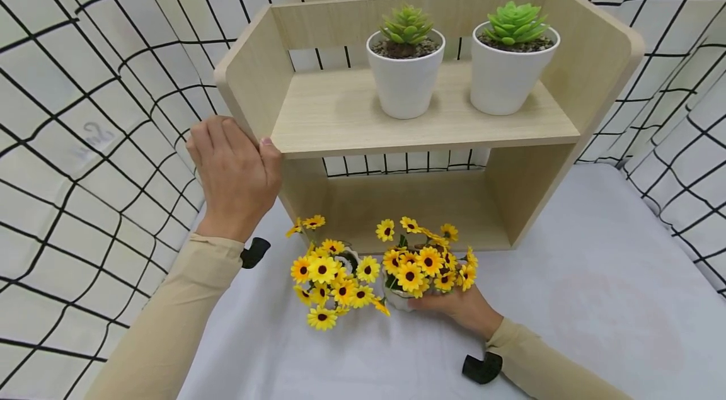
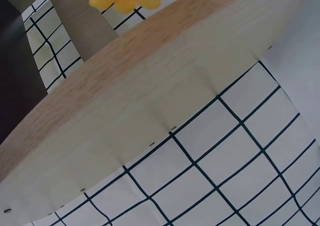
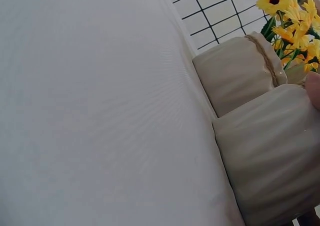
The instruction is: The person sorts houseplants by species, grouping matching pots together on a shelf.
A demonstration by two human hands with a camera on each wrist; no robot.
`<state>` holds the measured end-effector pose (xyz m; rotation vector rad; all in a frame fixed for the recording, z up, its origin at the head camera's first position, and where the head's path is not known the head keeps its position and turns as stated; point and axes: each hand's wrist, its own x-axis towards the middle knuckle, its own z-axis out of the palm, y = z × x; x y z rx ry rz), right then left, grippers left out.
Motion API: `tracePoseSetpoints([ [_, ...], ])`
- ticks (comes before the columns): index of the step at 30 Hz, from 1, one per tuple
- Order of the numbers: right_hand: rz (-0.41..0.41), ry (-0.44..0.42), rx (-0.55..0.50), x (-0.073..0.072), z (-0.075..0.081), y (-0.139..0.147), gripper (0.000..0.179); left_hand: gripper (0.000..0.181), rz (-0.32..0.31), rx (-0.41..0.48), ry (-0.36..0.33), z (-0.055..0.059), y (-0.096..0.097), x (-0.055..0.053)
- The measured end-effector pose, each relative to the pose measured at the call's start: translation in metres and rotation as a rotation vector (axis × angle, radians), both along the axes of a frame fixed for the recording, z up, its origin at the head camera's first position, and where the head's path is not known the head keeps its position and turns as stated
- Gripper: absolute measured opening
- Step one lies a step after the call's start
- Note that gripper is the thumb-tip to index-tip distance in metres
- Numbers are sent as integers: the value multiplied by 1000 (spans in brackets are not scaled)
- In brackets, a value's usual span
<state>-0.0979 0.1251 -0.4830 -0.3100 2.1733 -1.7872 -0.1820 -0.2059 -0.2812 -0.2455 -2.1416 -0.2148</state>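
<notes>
Tan sleeves (image 1: pixel 558 359) lead to a right hand (image 1: pixel 466 312), fingers clamped on the right-hand flower pot (image 1: pixel 398 302) near the lower front edge of the shelf (image 1: pixel 334 120), apparently positioning it, probably calling for gentle guiding next, while the left hand (image 1: pixel 235 170) grips the shelf's left edge.

Two flowerpots (image 3: pixel 267 156), two succulents (image 1: pixel 517 24), one shelf unit (image 1: pixel 331 110)

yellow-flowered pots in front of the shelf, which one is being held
The right-hand yellow-flowered pot in the head view: the right hand grips it, whereas the other yellow-flowered pot, to its left there, isn't held.
</notes>
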Motion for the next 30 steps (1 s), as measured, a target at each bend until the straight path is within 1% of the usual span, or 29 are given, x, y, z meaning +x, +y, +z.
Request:
tracePoseSetpoints([
  [5, 0, 1, 30, -2, 0, -1, 79, 44, -11, 1, -1, 0, 1, -1],
  [11, 3, -12, 47, -3, 0, 0, 80, 44, -6, 0, -2, -1, 1, -1],
  [14, 0, -3, 62, -2, 0, 0, 81, 45, -5, 2, -8, -1, 1, -1],
  [21, -13, -10, 40, 0, 0, -2, 82, 45, 8, 2, -13, 0, -1, 1],
  [27, -8, 60, 33, 0, -3, -1, 75, 46, 3, 9, -14, 0, -1, 1],
  [30, -24, 82, 39, 1, -4, -1, 75, 46, 0, 13, -15, 0, -1, 1],
])
